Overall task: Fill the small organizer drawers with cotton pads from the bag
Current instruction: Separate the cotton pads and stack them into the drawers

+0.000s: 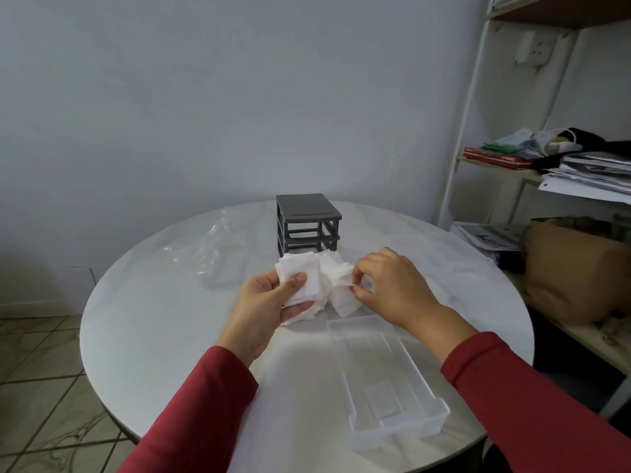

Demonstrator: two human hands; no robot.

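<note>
On the round white table (153,319), a crumpled clear plastic bag (208,254) lies at ten o'clock. My left hand (269,302) grips a stack of square cotton pads (304,274), thumb pressed on top. The gray organizer frame (307,221) stands at twelve o'clock. My right hand (392,285) pinches one pad's edge in the loose heap (341,295) at centre. A clear drawer (386,373) lies at five o'clock. Print on the shelf papers (594,172), far right, is too small to read.

Looks like a lived-in home room: round marbled tabletop (164,336) against a plain wall (205,97), patterned floor tiles (41,387) at eight o'clock, open shelf unit (553,13) at three o'clock heaped with loose papers (594,175), face masks (526,138) and a brown paper bag (573,268).
</note>
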